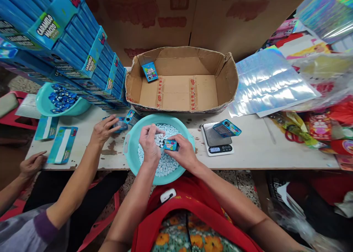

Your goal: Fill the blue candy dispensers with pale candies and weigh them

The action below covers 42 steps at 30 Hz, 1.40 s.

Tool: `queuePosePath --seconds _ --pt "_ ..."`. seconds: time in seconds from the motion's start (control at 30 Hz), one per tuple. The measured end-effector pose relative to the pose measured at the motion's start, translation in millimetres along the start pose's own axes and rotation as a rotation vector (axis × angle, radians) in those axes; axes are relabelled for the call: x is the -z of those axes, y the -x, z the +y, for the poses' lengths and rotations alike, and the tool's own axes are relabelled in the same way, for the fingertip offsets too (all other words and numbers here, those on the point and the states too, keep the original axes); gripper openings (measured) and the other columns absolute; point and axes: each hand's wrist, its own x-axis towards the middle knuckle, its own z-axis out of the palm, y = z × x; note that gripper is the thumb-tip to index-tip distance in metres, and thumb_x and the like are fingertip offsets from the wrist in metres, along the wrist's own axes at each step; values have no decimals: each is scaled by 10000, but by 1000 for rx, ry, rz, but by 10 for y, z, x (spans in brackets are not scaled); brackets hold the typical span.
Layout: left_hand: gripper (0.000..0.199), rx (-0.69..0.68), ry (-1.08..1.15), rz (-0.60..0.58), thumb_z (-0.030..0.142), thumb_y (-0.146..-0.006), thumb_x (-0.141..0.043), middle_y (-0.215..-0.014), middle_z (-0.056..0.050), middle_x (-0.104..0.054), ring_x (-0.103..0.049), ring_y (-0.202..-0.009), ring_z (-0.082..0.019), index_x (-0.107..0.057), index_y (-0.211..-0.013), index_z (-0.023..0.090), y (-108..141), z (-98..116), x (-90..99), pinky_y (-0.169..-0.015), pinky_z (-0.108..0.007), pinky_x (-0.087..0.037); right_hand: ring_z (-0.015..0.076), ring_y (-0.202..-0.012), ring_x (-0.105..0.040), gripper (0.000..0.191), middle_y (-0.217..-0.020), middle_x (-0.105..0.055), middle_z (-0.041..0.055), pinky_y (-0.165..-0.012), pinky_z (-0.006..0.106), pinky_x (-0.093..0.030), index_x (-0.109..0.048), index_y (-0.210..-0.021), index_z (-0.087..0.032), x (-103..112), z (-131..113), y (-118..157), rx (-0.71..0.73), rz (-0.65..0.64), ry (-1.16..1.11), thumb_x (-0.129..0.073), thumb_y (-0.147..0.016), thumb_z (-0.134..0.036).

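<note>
Over a turquoise basin of small pale-blue candies, both my hands work close together. My left hand is cupped around a handful of the candies. In my right hand is a small blue candy box, tilted with one end toward the candies in my left palm. To the right, another blue box lies across a small digital scale whose display is lit. Left of the basin, two small blue boxes, one of them a box with a dark opening, lie on the table.
An open cardboard box behind the basin holds one blue candy box. Blue display boxes rise in a stack at left, near a bowl of blue wrapped candies. A co-worker's hand reaches in. Shiny sheets lie right.
</note>
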Motion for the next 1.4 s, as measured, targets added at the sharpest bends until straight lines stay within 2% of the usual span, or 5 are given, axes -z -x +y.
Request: queuePosePath --seconds 0.53,0.77,1.0,1.13,1.4 --pt "265 -15 -45 25 397 -811 -632 -592 40 -467 -417 -444 -72 -487 -720 195 -6 -52 35 -398 -205 -305 208 -914 -599 332 -940 -640 24 -815 330 -458 -630 -968 -208 -122 102 55 -19 34 -152 -761 -663 -230" --pt "311 161 2 -29 412 -789 -644 -561 57 -396 -324 -416 -49 -434 -717 196 -123 25 204 -378 -175 -222 182 -864 -607 440 -903 -640 -2 -809 306 -470 -633 -962 -200 -46 176 129 -234 -7 -532 -825 -586 -324" --pt "351 -80 -939 -314 500 -755 -604 -1058 -84 -650 -554 -1084 -262 -664 -911 191 -293 -351 534 -919 -373 -444 178 -903 -601 460 -938 -641 4 -845 300 -461 -653 -961 -199 146 238 200 -248 85 -537 -832 -572 -367" --pt "424 -48 -849 -456 494 -842 -521 -1213 -62 -622 -553 -1143 -248 -635 -1158 235 -75 -224 478 -961 -365 -435 172 -915 -599 423 -951 -633 5 -839 293 -454 -653 -979 -208 163 274 176 -174 122 -458 -812 -613 -348" --pt "330 7 -844 -497 463 -817 -587 -1009 -35 -714 -621 -1038 -221 -713 -995 216 141 -83 116 -933 -322 -470 174 -914 -599 441 -953 -641 0 -835 296 -456 -653 -1000 -222 252 332 219 -150 106 -431 -826 -607 -323"
